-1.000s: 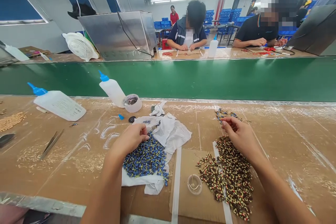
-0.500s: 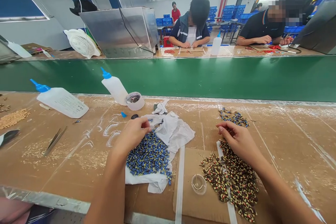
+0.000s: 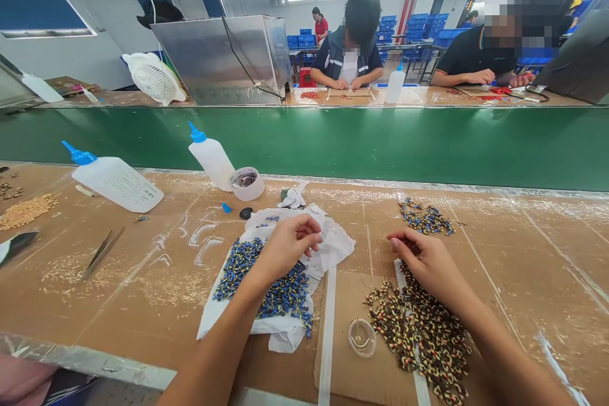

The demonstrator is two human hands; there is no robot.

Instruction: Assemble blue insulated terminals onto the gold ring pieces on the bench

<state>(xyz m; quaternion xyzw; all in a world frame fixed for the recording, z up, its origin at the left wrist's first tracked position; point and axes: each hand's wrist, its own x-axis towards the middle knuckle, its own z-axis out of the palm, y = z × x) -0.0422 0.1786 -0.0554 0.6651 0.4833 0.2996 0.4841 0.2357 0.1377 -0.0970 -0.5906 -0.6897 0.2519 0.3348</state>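
Note:
My left hand (image 3: 294, 242) is over the right side of a pile of small blue-and-yellow pieces (image 3: 285, 295) on white cloth (image 3: 333, 244). Its fingers are curled towards the thumb; whatever they hold is too small to make out. My right hand (image 3: 421, 257) hovers at the far end of a heap of small dark brown pieces with yellow and red marks (image 3: 428, 330). Thumb and fingers are pinched there, and anything between them cannot be made out. Beyond it lies a smaller group of blue, yellow and dark pieces (image 3: 428, 219).
A clear round dish (image 3: 361, 337) sits on a taped cardboard sheet (image 3: 345, 371). To the left are tweezers (image 3: 102, 255), two blue-tipped bottles (image 3: 118, 184) and a roll of tape (image 3: 247, 184). Across the green divider (image 3: 333, 146), two people work at a bench.
My left hand has moved right, from the far left edge of the blue pile to above its right side. My right hand stays almost in place. The view has shifted slightly.

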